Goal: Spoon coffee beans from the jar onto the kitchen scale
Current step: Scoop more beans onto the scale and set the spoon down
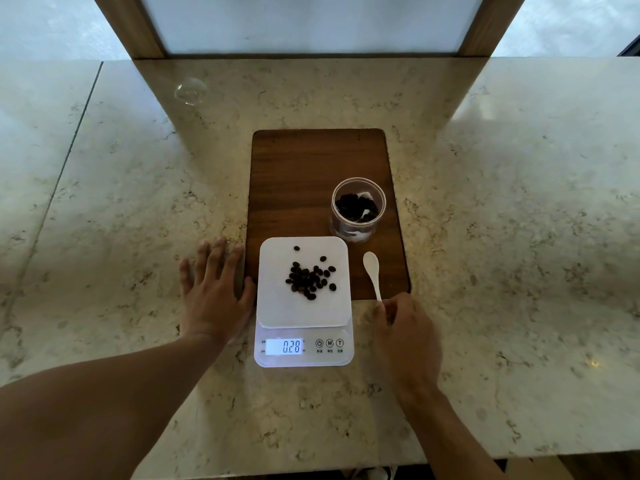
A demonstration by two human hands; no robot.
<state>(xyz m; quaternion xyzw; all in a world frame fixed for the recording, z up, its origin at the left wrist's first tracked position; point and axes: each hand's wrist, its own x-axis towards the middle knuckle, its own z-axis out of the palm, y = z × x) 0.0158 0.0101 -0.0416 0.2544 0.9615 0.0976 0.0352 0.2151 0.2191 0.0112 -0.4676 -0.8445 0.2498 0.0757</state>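
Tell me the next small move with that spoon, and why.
Probably carry the white spoon up to the open jar for another scoop. Its bowl looks empty, the right hand pinches the handle end, beans remain in the jar, and the scale, with a small pile of beans, reads 0.28. The left hand rests flat on the counter.

A single head-worn wide-angle camera looks forward and steeply down, close above the kitchen scale (303,301) at centre frame.
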